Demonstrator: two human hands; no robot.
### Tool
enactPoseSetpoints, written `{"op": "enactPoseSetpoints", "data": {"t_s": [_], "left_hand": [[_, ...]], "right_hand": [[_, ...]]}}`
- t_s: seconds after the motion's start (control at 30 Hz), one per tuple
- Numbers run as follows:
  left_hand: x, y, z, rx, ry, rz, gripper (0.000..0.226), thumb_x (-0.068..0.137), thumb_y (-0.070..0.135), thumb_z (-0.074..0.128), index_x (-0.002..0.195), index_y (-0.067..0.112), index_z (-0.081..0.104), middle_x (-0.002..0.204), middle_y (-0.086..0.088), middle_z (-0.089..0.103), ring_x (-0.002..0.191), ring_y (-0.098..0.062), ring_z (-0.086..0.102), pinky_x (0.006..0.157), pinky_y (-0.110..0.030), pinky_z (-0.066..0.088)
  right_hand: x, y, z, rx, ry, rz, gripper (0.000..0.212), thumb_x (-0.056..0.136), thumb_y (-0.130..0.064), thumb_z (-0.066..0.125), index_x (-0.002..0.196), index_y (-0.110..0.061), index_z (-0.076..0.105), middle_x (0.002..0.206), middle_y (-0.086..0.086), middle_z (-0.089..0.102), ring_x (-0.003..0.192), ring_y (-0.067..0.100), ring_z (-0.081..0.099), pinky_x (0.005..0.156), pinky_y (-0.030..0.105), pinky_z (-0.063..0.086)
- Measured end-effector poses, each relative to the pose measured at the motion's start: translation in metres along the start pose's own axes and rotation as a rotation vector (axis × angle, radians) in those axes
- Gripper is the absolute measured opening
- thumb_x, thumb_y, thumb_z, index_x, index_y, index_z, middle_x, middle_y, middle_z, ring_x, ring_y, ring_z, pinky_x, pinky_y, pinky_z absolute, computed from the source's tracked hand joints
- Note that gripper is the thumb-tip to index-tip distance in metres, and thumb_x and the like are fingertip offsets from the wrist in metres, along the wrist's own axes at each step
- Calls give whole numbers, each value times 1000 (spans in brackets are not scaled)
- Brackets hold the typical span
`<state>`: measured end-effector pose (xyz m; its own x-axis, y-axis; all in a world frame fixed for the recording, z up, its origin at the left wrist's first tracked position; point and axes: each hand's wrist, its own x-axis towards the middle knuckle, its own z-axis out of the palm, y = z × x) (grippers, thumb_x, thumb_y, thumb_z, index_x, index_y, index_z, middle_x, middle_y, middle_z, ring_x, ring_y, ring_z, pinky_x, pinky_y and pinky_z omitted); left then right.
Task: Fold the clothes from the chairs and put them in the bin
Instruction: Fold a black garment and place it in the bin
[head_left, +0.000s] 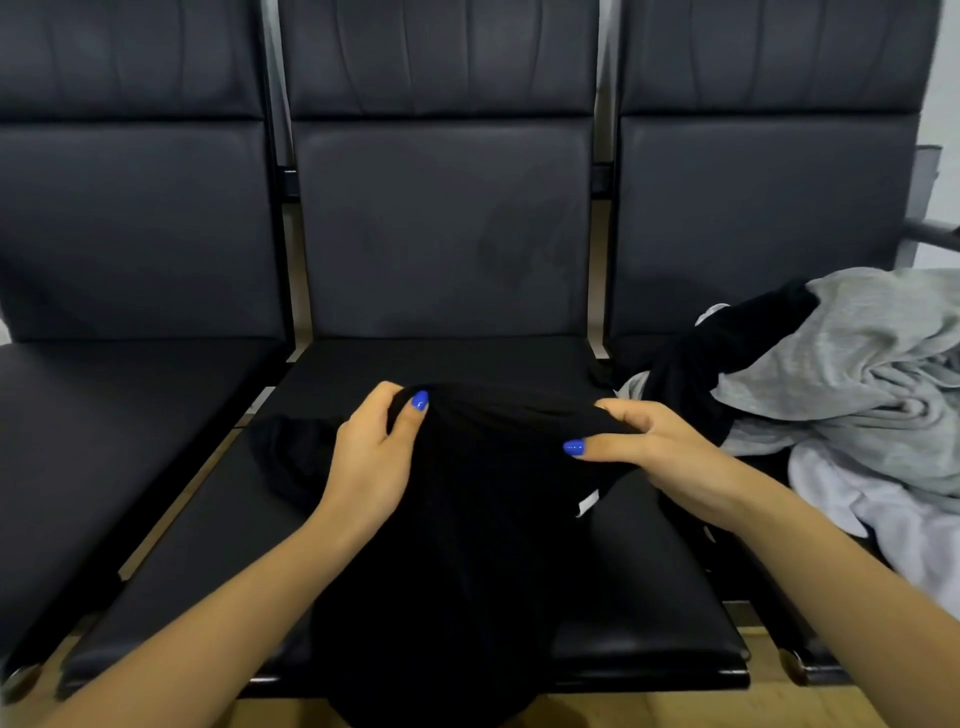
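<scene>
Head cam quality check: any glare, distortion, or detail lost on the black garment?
Head view: wide-angle bowing at the chair backs; soft sheen on the seat edge; black garment nearly featureless against the dark seat, folds unreadable; left hand, right hand sharp; grey clothes well exposed.

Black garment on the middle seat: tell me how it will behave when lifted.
The black garment, gripped by the left hand and right hand, is probably floppy: it bunches at the fingers and drapes over the seat edge. It looks thin, so likely light. Expect it to sag between the hands.
</scene>
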<state>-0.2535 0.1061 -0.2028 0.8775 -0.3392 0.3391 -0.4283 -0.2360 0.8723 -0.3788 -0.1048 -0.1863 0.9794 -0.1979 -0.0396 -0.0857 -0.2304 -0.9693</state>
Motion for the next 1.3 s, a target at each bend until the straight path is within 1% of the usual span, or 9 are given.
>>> {"op": "enactPoseSetpoints", "data": {"t_s": [0.1, 0.23, 0.4, 0.5, 0.73, 0.93, 1.07, 1.2, 1.3], "left_hand": [[2, -8, -4, -26, 38, -55, 20, 98, 22, 50, 81, 13, 56, 71, 2, 57, 61, -1, 51, 54, -11, 41], [5, -15, -8, 6, -64, -90, 12, 97, 17, 53, 89, 19, 62, 83, 3, 66, 74, -5, 59, 61, -10, 43], [8, -18, -12, 241, -441, -159, 19, 86, 7, 58, 76, 21, 64, 71, 4, 65, 68, -11, 60, 61, -20, 45], [7, -15, -16, 306, -741, -165, 19, 82, 34, 64, 65, 26, 59, 59, 12, 54, 60, -5, 51, 60, -20, 39], [-6, 6, -14, 425, -1181, -288, 44, 101, 49, 31, 85, 15, 55, 75, 7, 52, 73, -8, 49, 81, -24, 45], [-5, 9, 23, 954, -944, 95, 35, 103, 40, 34, 131, 22, 44, 121, -1, 53, 106, -22, 54, 92, -33, 43], [1, -10, 51, 757, -912, 153, 63, 97, 43, 48, 151, 30, 17, 150, 7, 26, 132, -20, 36, 106, -38, 36], [3, -23, 62, 563, -891, 147, 25, 91, 35, 60, 114, 28, 52, 110, 8, 54, 107, -13, 48, 94, -33, 38], [3, -21, 62, 257, -787, 67, 21, 85, 27, 70, 87, 23, 50, 79, 10, 56, 68, -3, 49, 64, -16, 39]], "right_hand": [[1, 2, -3, 226, 33, 74, 34, 62, -20, 83, 85, -4, 64, 95, 25, 67, 88, 32, 66, 84, 45, 55], [5, 5, -6, 362, 118, 98, 27, 76, -10, 71, 69, -18, 46, 77, 18, 53, 63, 25, 57, 59, 33, 56], [7, 22, 1, 91, 201, 102, 20, 88, 9, 56, 82, -8, 49, 73, 11, 57, 57, 18, 62, 54, 29, 56], [13, 36, 5, -65, 175, 111, 24, 87, 11, 56, 75, -9, 48, 66, 8, 55, 50, 13, 58, 52, 26, 53], [17, 54, 3, -444, 192, 53, 42, 76, 17, 40, 77, -21, 57, 85, 0, 67, 74, 11, 59, 72, 18, 46], [17, 57, 9, -902, -12, 142, 49, 85, -22, 60, 130, -39, 49, 128, -8, 45, 123, 16, 35, 109, 32, 24], [20, 56, 16, -888, -59, 68, 24, 88, -29, 59, 103, -47, 54, 132, -11, 43, 126, 17, 33, 109, 34, 20], [18, 58, 14, -633, -26, 44, 5, 72, -44, 66, 71, -47, 62, 108, -9, 60, 108, 13, 53, 105, 38, 36], [18, 58, 9, -368, 4, 33, 28, 56, -50, 63, 70, -26, 69, 88, -1, 68, 86, 13, 63, 88, 36, 48]]}}
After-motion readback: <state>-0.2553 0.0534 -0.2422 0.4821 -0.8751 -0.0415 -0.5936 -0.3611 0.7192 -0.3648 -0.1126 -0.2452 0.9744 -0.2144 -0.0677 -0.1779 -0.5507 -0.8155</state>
